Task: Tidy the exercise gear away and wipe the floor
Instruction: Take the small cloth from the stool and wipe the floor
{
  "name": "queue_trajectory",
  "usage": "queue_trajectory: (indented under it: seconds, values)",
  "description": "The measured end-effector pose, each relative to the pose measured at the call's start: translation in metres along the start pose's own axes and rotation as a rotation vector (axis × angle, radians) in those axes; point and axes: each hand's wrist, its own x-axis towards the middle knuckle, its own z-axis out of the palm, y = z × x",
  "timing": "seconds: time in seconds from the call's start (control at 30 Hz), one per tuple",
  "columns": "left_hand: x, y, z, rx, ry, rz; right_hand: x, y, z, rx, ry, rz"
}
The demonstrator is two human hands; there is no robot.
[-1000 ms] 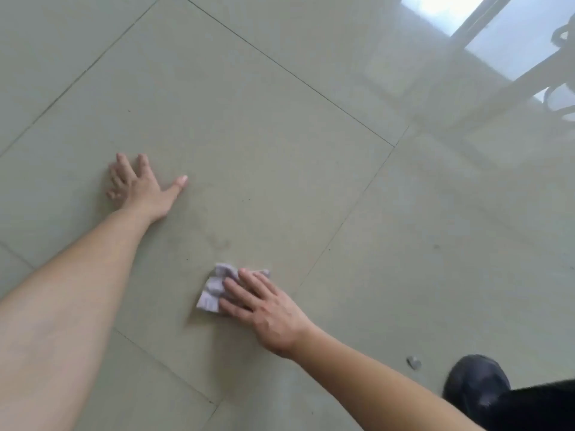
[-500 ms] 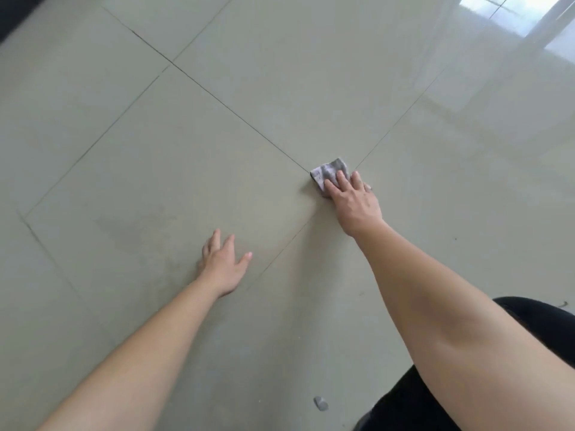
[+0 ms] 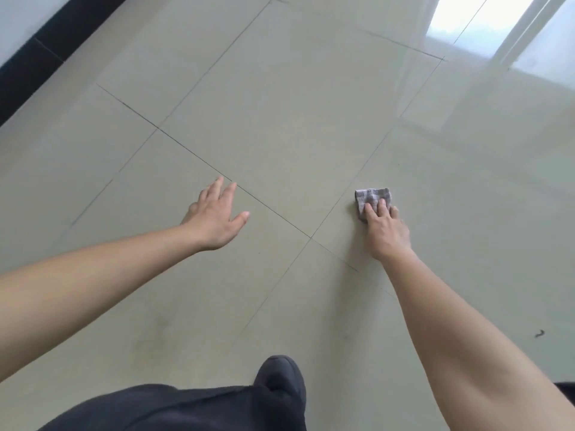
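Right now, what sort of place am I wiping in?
Most likely an indoor room, perhaps in a home. The floor is large, glossy pale tiles, a dark skirting band runs below a white wall at top left, and a bright window reflection shines at top right.

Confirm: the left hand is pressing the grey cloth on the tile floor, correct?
Wrong hand. The right hand is pressing the grey cloth on the tile floor. The left hand is spread open and holds nothing. The head view shows it.
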Motion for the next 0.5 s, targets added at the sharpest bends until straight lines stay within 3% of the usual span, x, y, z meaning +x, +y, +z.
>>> queue_trajectory:
  seconds: [0.1,0.23,0.33,0.43,0.5]
  values:
    - [0.025,0.008,0.021,-0.122,-0.004,-0.070,0.006,-0.027,-0.002,-0.001,0.032,-0.061]
    - [0.058,0.007,0.065,-0.227,-0.074,-0.148,0.000,-0.107,0.022,-0.081,0.012,-0.521]
    - [0.092,-0.007,0.085,-0.203,-0.080,-0.165,0.011,-0.128,0.030,-0.134,-0.013,-0.715]
    - [0.133,-0.029,0.091,-0.187,-0.061,-0.205,0.056,-0.101,0.009,-0.159,0.038,-0.706]
    - [0.151,-0.041,0.100,-0.214,-0.064,-0.230,0.097,-0.072,-0.016,-0.122,0.143,-0.514]
